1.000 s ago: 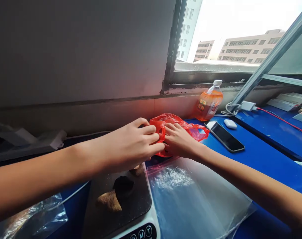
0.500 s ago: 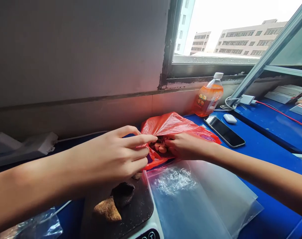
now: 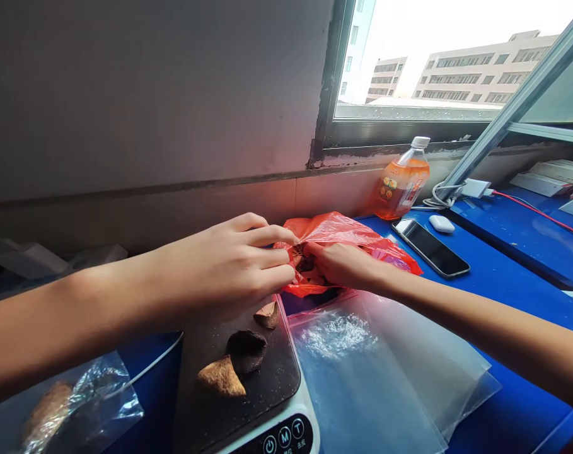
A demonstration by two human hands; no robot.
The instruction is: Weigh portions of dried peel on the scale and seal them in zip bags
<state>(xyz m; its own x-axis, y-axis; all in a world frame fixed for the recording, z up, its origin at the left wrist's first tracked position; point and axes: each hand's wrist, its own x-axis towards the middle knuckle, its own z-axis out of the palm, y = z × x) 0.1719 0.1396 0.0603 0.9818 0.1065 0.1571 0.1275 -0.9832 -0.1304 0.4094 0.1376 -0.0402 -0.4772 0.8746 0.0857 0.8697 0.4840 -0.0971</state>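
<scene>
My left hand (image 3: 253, 258) pinches the near left edge of a red plastic bag (image 3: 333, 226) between thumb and fingers. Dark brown dried pieces (image 3: 309, 268) show in the bag's mouth. My right hand (image 3: 345, 263) reaches into that mouth from the right, its fingertips hidden among the pieces. Below my left hand is a kitchen scale (image 3: 277, 378) with a black top. On it lie a tan, rough piece (image 3: 222, 377), a dark curled piece (image 3: 247, 351) and a smaller brown piece (image 3: 267, 315), like dried peel or shell.
Clear plastic bags (image 3: 376, 378) lie flat right of the scale. At left, another clear bag (image 3: 104, 394) holds something brown. Behind the red bag stand an orange drink bottle (image 3: 402, 183), a phone (image 3: 430, 248) and a white earbud case (image 3: 441, 224). Part of another person's hand shows at far right.
The view has shifted, showing more of the scale and its buttons. My left hand has risen slightly at the bag's edge. My right hand stays in the bag's mouth.
</scene>
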